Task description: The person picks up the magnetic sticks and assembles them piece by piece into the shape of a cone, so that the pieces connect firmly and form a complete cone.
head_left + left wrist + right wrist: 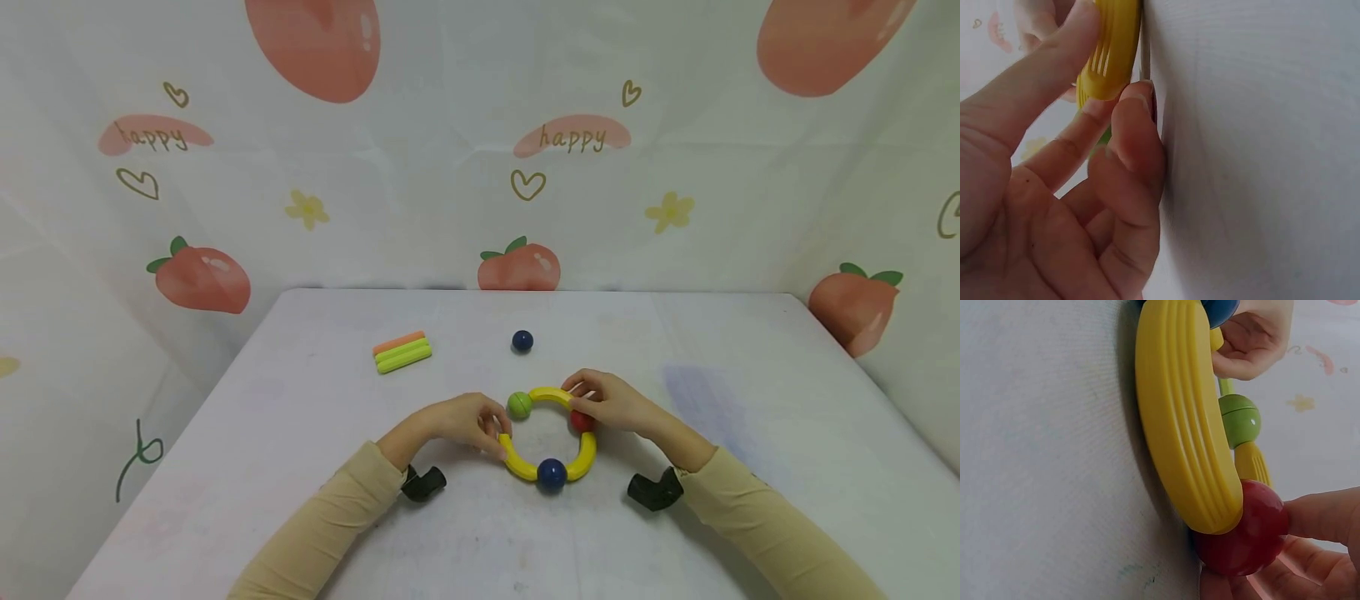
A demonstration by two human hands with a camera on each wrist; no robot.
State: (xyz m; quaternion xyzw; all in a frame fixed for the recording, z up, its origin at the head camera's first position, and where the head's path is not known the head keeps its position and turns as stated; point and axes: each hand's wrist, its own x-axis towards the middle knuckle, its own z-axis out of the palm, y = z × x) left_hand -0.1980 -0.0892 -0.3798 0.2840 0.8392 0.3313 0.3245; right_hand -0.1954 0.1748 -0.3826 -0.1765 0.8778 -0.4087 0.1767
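On the table, magnetic-looking toy pieces form a nearly closed ring: three yellow curved rods, a green ball (pixel 519 406), a red ball (pixel 581 422) and a dark blue ball (pixel 551 476). My left hand (pixel 465 419) pinches the free end of the left yellow curved rod (pixel 517 462) between thumb and fingers. A gap separates that end from the green ball. Thumb and fingers of my right hand (pixel 618 404) grip the red ball, which joins the top yellow rod (pixel 551 394) to the lower right yellow rod (pixel 1185 419).
Behind the ring lies a loose dark blue ball (pixel 522 341). Farther left, one orange straight stick (pixel 399 342) and two yellow-green sticks (pixel 403 358) lie side by side. A white curtain (pixel 420 167) with peach prints hangs behind the white table (pixel 480 550).
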